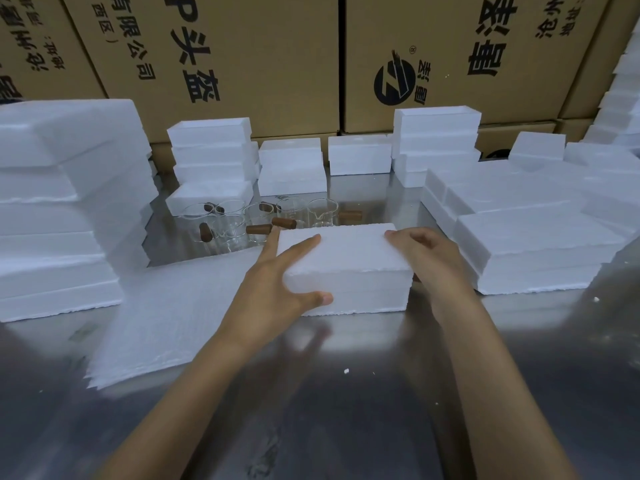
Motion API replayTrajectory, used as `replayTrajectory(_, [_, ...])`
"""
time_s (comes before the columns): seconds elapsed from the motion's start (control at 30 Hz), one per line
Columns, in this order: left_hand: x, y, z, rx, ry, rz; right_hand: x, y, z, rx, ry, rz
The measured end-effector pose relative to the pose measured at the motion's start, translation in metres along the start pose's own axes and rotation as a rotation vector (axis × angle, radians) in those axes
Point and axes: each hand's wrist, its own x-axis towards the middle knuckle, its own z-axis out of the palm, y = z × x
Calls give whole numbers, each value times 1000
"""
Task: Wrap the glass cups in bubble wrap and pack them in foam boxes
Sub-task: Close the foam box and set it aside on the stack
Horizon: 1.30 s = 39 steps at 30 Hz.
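A closed white foam box (349, 268) sits on the steel table in front of me. My left hand (280, 282) grips its left end, fingers spread over the lid and thumb hooked on the front face. My right hand (426, 258) holds the right end, fingers curled over the lid's edge. Behind the box stand several clear glass cups (239, 221) with brown wooden handles. A stack of bubble wrap sheets (162, 317) lies flat to the left of the box.
Stacks of foam boxes rise at the left (62, 209), at the back (214, 154) and at the right (533, 230). Cardboard cartons (242, 57) wall off the far side. Bare steel table (346, 410) spreads toward me, dotted with foam crumbs.
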Motion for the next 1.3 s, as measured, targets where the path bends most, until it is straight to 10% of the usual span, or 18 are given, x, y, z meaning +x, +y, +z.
replayTrajectory(0.33, [-2,1,-1,-4,41,-64,-6,-2,8,-101,85,-104])
replayTrajectory(0.6, [-15,25,21,73,44,-22,-34,-1,18,-634,410,-543])
replayTrajectory(0.83, [-17,20,24,-88,23,-109,-27,3,-2,-397,355,-87])
replayTrajectory(1.3, [-11,27,22,-9,19,-130,-43,21,-1,-58,424,-140])
